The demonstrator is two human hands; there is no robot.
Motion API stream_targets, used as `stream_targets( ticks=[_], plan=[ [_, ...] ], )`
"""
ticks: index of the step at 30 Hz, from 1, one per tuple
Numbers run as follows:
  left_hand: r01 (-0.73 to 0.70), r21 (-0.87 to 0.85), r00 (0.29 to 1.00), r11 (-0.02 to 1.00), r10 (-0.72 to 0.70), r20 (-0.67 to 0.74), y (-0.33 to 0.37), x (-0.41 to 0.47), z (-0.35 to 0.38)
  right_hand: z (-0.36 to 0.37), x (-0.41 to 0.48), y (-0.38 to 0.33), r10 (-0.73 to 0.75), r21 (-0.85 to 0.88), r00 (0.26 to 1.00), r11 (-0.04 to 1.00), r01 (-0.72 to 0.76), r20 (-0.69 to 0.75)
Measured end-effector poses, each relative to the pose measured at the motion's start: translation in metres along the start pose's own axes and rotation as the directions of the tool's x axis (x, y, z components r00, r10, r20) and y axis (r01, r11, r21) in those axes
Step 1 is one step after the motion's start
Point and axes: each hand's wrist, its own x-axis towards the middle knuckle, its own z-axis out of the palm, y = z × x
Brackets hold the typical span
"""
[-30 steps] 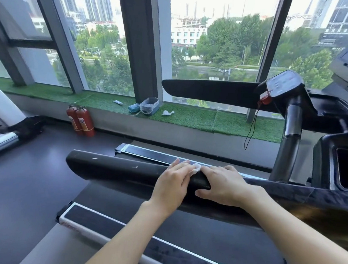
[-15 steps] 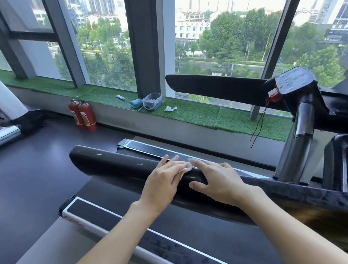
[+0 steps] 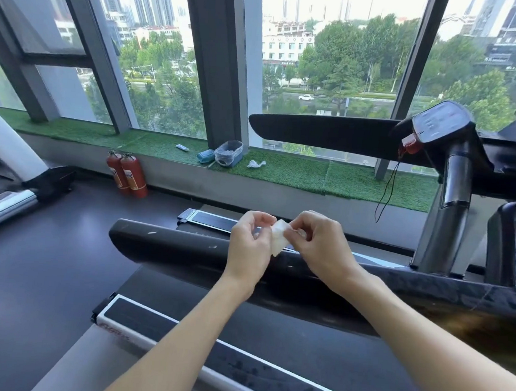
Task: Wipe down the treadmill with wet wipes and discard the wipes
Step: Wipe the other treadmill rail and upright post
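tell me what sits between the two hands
In the head view, a small white wet wipe spans the gap, pinched by the left hand and right hand above the treadmill's near handrail.

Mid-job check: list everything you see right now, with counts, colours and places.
wet wipe: one, white, between both hands
near handrail: one, black, below the hands
far handrail: one, black, by the window
fire extinguishers: two, red, floor under the sill
lined bin: one, bluish, on the green sill
crumpled wipe: one, white, sill, right of the bin
left hand: one, pinches the wet wipe
right hand: one, pinches the wet wipe
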Motion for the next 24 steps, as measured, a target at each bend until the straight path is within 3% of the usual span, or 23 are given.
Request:
stream_targets(
  ticks=[2,4,7,9,11,13,17,19,24],
  plan=[
    [0.237,-0.315,0.968,0.919,-0.196,0.158,0.008,-0.002,0.006,0.005,-0.002,-0.004,0.045,0.048,0.998,0.998,-0.042,-0.052],
    [0.298,-0.38,0.946,0.876,-0.216,0.243,0.007,-0.003,0.012,0.007,-0.004,-0.008,0.028,0.055,1.0,0.998,-0.028,0.006],
    [0.17,-0.206,0.985,0.964,-0.166,0.037,-0.002,0.001,0.007,-0.001,-0.008,-0.007,0.038,0.063,0.978,0.997,-0.052,0.207],
    [0.059,-0.035,0.997,0.998,-0.061,-0.048,-0.009,0.005,0.0,-0.009,-0.008,0.004,0.096,-0.061,0.983,0.994,-0.087,0.158],
    [-0.077,0.171,0.997,0.982,0.075,0.016,-0.017,0.006,-0.004,-0.015,-0.01,0.02,0.079,-0.315,0.995,0.948,-0.054,0.069],
    [-0.232,0.334,0.968,0.914,0.183,0.173,-0.026,0.002,-0.003,-0.015,-0.014,0.03,0.069,-0.486,0.993,0.874,-0.016,0.093],
    [-0.564,0.535,0.821,0.629,0.357,0.446,-0.045,-0.011,0.01,-0.011,-0.02,0.03,0.119,-0.612,0.97,0.79,0.038,0.214],
    [-0.586,0.587,0.81,0.558,0.381,0.446,-0.053,-0.013,0.008,-0.012,-0.02,0.028,0.115,-0.612,0.972,0.79,0.035,0.204],
    [-0.538,0.606,0.842,0.586,0.408,0.353,-0.061,-0.001,-0.003,-0.014,-0.026,0.026,0.068,-0.662,0.982,0.746,0.068,0.178]
  ],
)
